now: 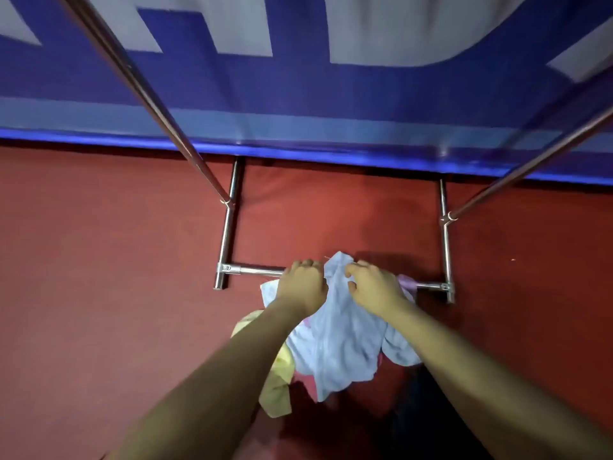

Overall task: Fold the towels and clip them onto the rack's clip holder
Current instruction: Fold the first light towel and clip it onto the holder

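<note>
A red floor runs up to a blue-and-white banner along its far edge, with broad bare floor left and right of the steel rack. Over the rack's near base bar the light blue towel hangs bunched, above a yellow towel and a pink one. The left hand grips the blue towel's upper left edge, the right hand pinches its top.

Dim indoor light, soft overall blur, wide-angle bending at edges, faint floor shadows
</note>
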A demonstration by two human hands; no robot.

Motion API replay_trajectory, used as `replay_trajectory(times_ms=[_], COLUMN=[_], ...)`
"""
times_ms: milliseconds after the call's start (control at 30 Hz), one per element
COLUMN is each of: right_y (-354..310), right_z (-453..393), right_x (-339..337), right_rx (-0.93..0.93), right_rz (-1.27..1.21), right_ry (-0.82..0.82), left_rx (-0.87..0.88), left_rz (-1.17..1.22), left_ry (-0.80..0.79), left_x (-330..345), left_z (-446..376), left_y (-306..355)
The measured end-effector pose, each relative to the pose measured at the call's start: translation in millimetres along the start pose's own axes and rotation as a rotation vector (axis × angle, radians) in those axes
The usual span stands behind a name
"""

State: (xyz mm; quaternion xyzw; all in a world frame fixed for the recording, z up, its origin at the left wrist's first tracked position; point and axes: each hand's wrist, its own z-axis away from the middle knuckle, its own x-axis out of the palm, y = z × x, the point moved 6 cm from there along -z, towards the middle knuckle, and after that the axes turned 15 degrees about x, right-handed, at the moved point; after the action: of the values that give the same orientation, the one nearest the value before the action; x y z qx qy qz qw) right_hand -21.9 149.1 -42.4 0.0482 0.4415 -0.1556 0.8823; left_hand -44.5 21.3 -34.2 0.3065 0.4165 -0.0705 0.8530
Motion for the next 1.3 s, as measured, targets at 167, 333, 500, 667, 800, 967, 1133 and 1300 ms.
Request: replay_trajectory(times_ms=[167,333,500,667,800,967,1133,1300], right_y=[19,39,45,35,24,13,-3,-12], right_z=[-52,-89,-94,-65,-30,17,67,120], right_x=[83,128,149,109,60,-5,-79,-139], right_rx=[0.002,0.043,-0.057,-0.175,-0.214,-0.236,-0.225,-0.316], right_rz=[0.018,-0.019,0.014,-0.146,-0.348,-0.574,-0.697,-0.787], right_ry=[-0.055,0.029,0.155,0.350,0.514,0.554,0.613,0.625], left_rx=[0.006,0.019,0.017,0.018,0.012,0.117,0.251,0.349], left_rz=[-0.029,-0.065,-0.020,0.055,0.204,0.146,0.228,0.287], left_ry=[-0.074,-0.118,-0.140,0.018,0.125,0.348,0.590,0.744], left_x=[79,136,166,152,114,30,-54,-119], left_z=[-44,-75,-83,-71,-52,-15,39,95], left_y=[-22,-37,-37,-24,-10,21,56,89])
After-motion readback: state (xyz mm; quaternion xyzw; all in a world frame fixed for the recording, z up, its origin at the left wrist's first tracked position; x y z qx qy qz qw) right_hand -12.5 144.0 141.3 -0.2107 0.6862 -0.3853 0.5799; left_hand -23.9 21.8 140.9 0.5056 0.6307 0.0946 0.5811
